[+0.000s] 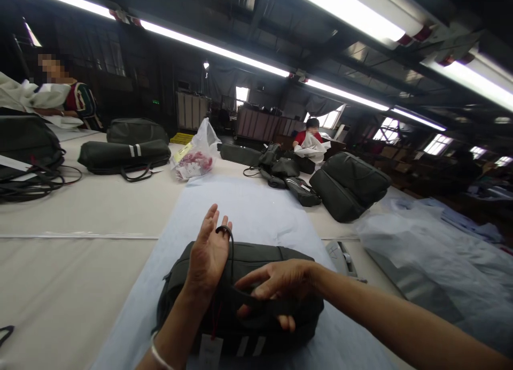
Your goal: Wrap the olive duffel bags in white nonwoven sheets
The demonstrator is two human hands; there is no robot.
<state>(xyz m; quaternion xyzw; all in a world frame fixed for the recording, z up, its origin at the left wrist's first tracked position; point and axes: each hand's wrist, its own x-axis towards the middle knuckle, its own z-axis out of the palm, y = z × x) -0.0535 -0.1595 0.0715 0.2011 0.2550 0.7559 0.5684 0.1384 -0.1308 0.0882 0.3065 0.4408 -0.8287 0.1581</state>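
Note:
A dark grey-green bag [272,252] with two white stripes lies in front of me. A white tag [210,351] hangs from it on a red string. My left hand [210,252] is raised over its left part, palm up and fingers stretched apart. A thin dark strap [232,252] loops by those fingers and runs down to the bag. Over the middle of the bag, my right hand [276,287] has its fingers curled round a wider part of the strap. Some right fingertips show below the strap; the rest of the grip is hidden.
Pale blue sheeting [248,204] lies under the bag. Several dark bags stand at the back left, and more bags [348,185] at the back right. A clear plastic bag [196,156] holds red items. Plastic sheeting [425,252] lies at right. Two people work farther off.

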